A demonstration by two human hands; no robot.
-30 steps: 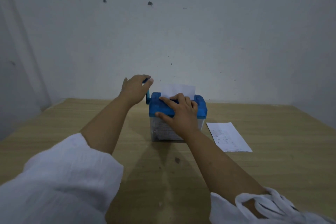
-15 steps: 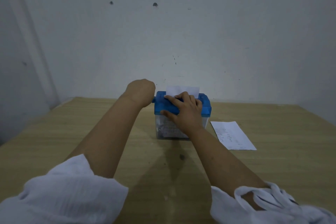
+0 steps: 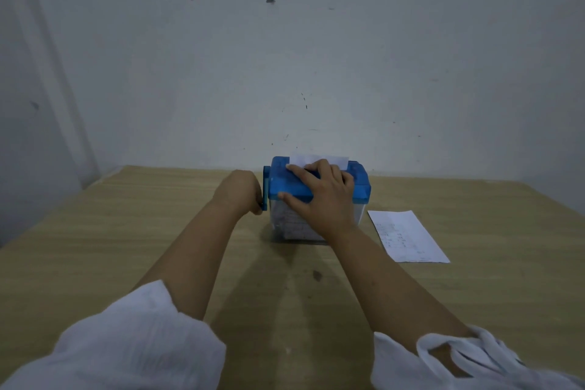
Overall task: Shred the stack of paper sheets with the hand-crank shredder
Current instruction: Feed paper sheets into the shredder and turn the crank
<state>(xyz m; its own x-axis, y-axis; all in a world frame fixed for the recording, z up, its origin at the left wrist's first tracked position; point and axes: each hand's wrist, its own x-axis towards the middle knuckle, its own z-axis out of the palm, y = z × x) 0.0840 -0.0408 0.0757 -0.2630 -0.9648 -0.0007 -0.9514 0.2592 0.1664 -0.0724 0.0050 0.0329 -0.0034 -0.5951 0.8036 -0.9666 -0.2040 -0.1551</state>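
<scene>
Head view: left grip [image 3: 239, 190], closed round the crank [image 3: 265, 190], has swung from top to bottom; right grip [image 3: 323, 193] presses flat on the shredder [image 3: 359, 184]. In its slot, the sheet [image 3: 310, 159] stands lower; feeding proceeds.

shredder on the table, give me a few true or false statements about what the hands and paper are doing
1. The left hand grips the crank on the shredder. True.
2. The right hand lies flat on the table. False: it presses on the shredder's blue lid.
3. A sheet sticks up from the slot on top. True.
4. The loose sheet lies left of the shredder. False: it lies on the table to its right.
</scene>
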